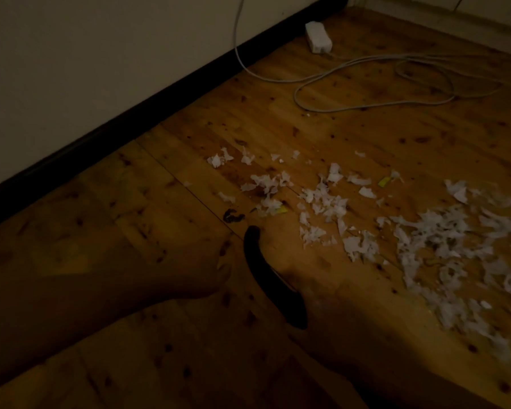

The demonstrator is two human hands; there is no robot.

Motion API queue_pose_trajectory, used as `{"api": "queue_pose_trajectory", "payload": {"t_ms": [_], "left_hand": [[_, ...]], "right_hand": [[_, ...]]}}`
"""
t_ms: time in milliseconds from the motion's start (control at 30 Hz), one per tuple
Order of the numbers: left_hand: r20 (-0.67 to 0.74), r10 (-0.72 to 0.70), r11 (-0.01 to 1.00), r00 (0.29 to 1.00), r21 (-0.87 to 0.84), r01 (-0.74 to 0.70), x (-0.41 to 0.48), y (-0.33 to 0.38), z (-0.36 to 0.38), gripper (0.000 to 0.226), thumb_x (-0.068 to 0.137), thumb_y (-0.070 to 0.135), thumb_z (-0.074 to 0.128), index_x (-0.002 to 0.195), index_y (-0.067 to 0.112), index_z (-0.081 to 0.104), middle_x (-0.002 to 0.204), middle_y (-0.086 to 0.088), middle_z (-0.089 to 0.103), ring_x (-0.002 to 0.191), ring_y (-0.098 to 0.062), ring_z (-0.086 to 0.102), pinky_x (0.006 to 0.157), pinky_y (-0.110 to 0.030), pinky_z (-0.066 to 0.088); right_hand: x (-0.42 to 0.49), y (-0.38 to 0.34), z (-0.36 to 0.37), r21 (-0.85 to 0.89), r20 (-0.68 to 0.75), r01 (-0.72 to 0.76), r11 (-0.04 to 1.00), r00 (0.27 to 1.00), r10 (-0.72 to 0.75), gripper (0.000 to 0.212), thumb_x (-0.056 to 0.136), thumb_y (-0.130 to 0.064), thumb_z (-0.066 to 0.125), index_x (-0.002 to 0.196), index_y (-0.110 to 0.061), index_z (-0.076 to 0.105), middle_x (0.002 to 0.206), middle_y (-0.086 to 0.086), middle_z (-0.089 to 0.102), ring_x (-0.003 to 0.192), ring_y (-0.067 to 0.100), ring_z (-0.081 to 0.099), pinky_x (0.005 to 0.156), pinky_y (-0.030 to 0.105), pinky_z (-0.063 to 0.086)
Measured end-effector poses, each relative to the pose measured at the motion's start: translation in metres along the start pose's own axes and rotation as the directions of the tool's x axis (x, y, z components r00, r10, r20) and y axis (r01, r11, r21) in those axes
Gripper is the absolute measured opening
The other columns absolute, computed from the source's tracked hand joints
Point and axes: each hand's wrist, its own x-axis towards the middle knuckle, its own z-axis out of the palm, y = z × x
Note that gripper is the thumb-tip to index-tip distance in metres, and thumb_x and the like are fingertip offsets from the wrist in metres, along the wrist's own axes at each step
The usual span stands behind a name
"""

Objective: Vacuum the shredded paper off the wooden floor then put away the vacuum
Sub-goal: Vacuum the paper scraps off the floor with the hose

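Darkened left grip (219, 271) and right grip (311, 290) are being obscured beside a black handle (264, 273); closure cannot be told. Shredded paper (425, 240) is lying toward the right edge of the floor (124, 208); the loose cable (366, 106) could be sucked in.

I am holding my left arm out from the lower left, the forearm lying low and nearly level. The left hand (216, 273) is ending in deep shadow, its fingers too dim to read. My right arm is angling up from the bottom edge, the right hand (319, 293) sitting against a dark curved handle (258, 261). I cannot tell whether it is gripping.
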Motion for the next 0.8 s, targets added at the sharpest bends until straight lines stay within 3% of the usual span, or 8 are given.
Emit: {"api": "queue_pose_trajectory", "payload": {"t_ms": [133, 300, 400, 500, 800], "left_hand": [[0.047, -0.029, 0.999, 0.998, -0.016, 0.03, 0.005, -0.002, -0.004, 0.049, 0.1, 0.04, 0.042, 0.142, 0.015, 0.034, 0.138, -0.004, 0.047, 0.109, -0.019, 0.056, 0.089, -0.031, 0.047], [0.016, -0.019, 0.999, 1.0, -0.028, 0.02, 0.017, -0.001, -0.008, 0.038, 0.099, 0.041, 0.044, 0.125, 0.013, 0.047, 0.119, -0.006, 0.056, 0.093, -0.021, 0.06, 0.079, -0.035, 0.053], [0.019, 0.0, 0.999, 1.0, -0.035, 0.001, 0.028, 0.002, -0.006, 0.032, 0.1, 0.04, 0.042, 0.116, 0.013, 0.05, 0.115, -0.01, 0.058, 0.098, -0.027, 0.059, 0.08, -0.038, 0.052], [0.017, 0.006, 0.999, 1.0, -0.036, -0.006, 0.033, 0.005, -0.006, 0.027, 0.101, 0.037, 0.041, 0.112, 0.014, 0.049, 0.11, -0.009, 0.058, 0.085, -0.022, 0.057, 0.068, -0.03, 0.047], [-0.003, -0.03, 1.0, 1.0, -0.006, 0.03, 0.031, -0.011, -0.011, 0.033, 0.101, 0.039, 0.041, 0.123, 0.015, 0.045, 0.118, -0.006, 0.055, 0.099, -0.023, 0.058, 0.084, -0.037, 0.052]], "right_hand": [[0.007, -0.001, -0.002, -0.012, 0.058, -0.033, 0.999, 0.998, 0.034, 0.082, 0.081, -0.074, 0.037, 0.148, -0.029, 0.023, 0.13, -0.004, 0.054, 0.114, 0.017, 0.055, 0.091, 0.029, 0.045], [0.012, -0.005, -0.01, 0.004, 0.065, -0.009, 1.0, 0.998, 0.009, 0.062, 0.091, -0.061, 0.048, 0.141, -0.026, 0.033, 0.116, -0.002, 0.06, 0.102, 0.018, 0.059, 0.076, 0.026, 0.041], [0.013, -0.007, -0.011, 0.015, 0.082, -0.029, 0.999, 0.996, 0.028, 0.066, 0.091, -0.06, 0.048, 0.144, -0.026, 0.03, 0.116, -0.002, 0.061, 0.102, 0.019, 0.06, 0.079, 0.029, 0.045], [0.018, -0.008, -0.015, 0.028, 0.123, -0.052, 0.998, 0.991, 0.048, 0.065, 0.091, -0.061, 0.047, 0.143, -0.027, 0.03, 0.117, -0.002, 0.062, 0.103, 0.019, 0.062, 0.083, 0.031, 0.05], [0.038, -0.017, -0.016, -0.011, 0.157, -0.045, 0.999, 0.987, 0.046, 0.06, 0.091, -0.063, 0.045, 0.135, -0.024, 0.037, 0.111, -0.001, 0.062, 0.09, 0.016, 0.06, 0.066, 0.027, 0.04]]}}
